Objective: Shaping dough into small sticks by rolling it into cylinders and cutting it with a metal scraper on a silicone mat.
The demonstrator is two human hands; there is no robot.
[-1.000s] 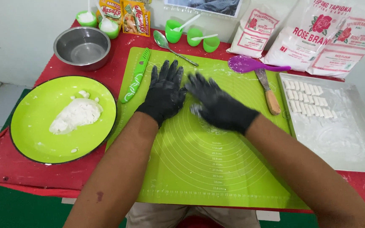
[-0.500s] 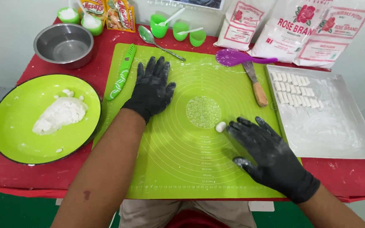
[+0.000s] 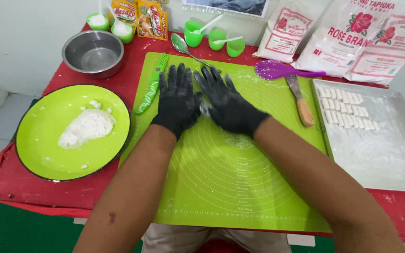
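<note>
With fingers spread wide and flat, the left hand point(image 3: 178, 100) and right hand point(image 3: 226, 104) are pressed on the green silicone mat point(image 3: 240, 187) near its far edge, where the hidden dough piece could be flattened or smeared by excess pressure.

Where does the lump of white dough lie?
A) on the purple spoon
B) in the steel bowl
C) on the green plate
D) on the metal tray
C: the dough lump rests on the green plate at the left, while the steel bowl behind it looks empty.

dough under right hand point(image 3: 230, 108) hidden, flour bags point(image 3: 352, 37) cut off at top edge
</note>
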